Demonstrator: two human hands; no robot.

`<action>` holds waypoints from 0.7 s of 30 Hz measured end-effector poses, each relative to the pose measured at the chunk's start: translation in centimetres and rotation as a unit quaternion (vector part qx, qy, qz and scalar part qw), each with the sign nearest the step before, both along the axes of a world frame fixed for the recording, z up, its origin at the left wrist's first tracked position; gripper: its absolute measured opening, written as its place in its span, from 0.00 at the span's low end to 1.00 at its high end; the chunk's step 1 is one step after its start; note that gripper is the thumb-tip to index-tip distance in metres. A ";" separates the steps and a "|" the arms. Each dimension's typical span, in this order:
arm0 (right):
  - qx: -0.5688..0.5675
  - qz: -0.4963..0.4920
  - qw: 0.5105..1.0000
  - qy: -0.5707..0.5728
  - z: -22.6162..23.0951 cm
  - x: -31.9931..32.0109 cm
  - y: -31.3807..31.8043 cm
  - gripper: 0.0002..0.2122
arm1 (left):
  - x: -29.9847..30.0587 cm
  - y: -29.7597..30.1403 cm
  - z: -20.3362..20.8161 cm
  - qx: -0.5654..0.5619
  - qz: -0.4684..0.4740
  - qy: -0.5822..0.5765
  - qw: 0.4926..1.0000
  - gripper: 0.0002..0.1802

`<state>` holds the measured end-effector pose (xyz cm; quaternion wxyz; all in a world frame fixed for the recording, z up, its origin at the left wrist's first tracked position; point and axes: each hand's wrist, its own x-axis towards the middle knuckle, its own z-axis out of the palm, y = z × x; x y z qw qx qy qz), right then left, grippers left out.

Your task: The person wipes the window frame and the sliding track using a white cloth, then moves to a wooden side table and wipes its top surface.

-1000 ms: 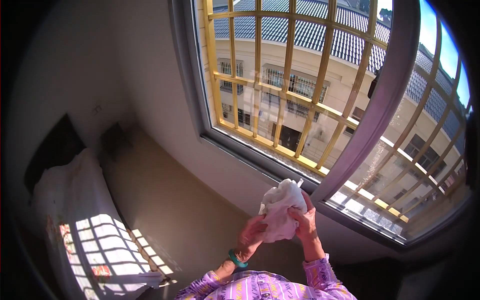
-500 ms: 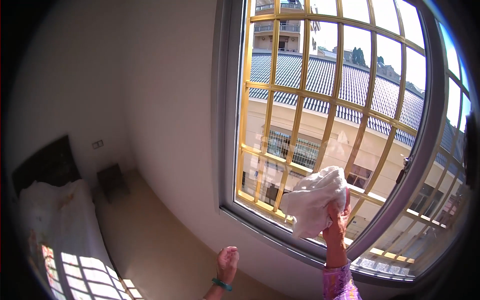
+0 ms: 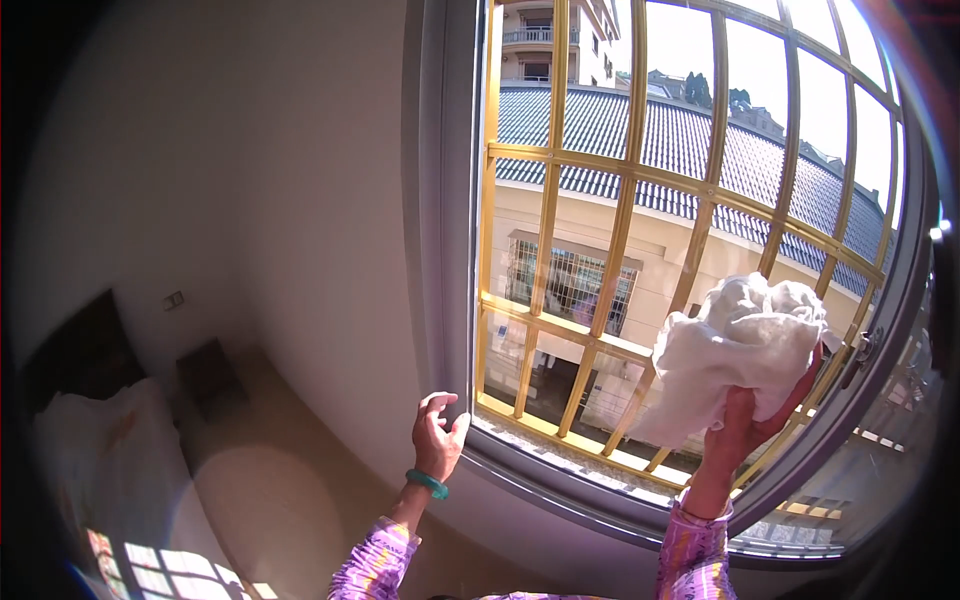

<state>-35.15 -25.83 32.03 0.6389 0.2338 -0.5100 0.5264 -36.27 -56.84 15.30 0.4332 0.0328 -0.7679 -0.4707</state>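
My right hand grips a bunched white cloth and holds it up against the window pane, toward the pane's lower right. The cloth covers most of the fingers. Near the lower left corner of the grey window frame, my left hand is raised with curled fingers apart and nothing in them. A green bangle circles that wrist. Whether the left fingertips touch the frame, I cannot tell.
Yellow bars stand beyond the glass, with a tiled-roof building outside. A window handle sits on the right frame. At the far left are a bed with a dark headboard and a small dark nightstand.
My right hand and the cloth have moved up and to the right across the glass. My left hand has risen toward the frame, and its fingers have spread. The view has shifted slightly.
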 end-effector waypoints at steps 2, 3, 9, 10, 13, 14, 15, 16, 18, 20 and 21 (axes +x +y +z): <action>0.015 -0.017 0.999 0.026 1.4 -0.1 -1.4 0.38 | -2.9 -2.1 0.4 0.013 -0.045 -0.012 0.999 0.17; 0.026 -0.018 0.997 0.067 2.2 0.1 -2.5 0.38 | -3.7 -2.8 1.7 0.025 -0.054 0.001 0.998 0.18; 0.143 -0.098 0.984 0.027 4.6 -1.2 -10.7 0.41 | -7.4 -6.3 4.3 -0.010 -0.182 -0.022 0.983 0.16; 0.175 -0.096 0.980 0.023 4.2 -1.9 -12.9 0.41 | -7.8 -6.7 4.3 -0.016 -0.175 -0.032 0.984 0.16; 0.283 -0.159 0.946 -0.015 0.7 -3.5 -18.1 0.37 | -9.6 -5.3 3.9 0.040 -0.269 -0.036 0.962 0.13; 0.305 -0.122 0.944 -0.034 -0.9 -5.1 -20.4 0.38 | -9.9 -6.0 3.8 0.037 -0.272 -0.029 0.961 0.13; 0.305 -0.109 0.944 -0.065 -2.3 -5.8 -22.8 0.38 | -9.8 -6.8 3.7 0.014 -0.280 0.009 0.960 0.14; 0.300 -0.131 0.942 -0.073 -3.8 -6.7 -24.2 0.37 | -10.4 -7.7 2.4 -0.007 -0.255 0.006 0.967 0.15; 0.291 -0.198 0.931 -0.100 -6.5 -9.1 -23.3 0.37 | -10.4 -7.3 2.9 -0.069 -0.188 -0.038 0.979 0.16; 0.294 -0.269 0.913 -0.093 -7.8 -9.7 -19.5 0.27 | -9.8 -6.8 3.2 -0.006 -0.244 -0.014 0.970 0.16; 0.299 -0.305 0.900 -0.088 -8.5 -8.7 -17.4 0.26 | -9.8 -7.2 3.0 0.045 -0.272 -0.011 0.961 0.16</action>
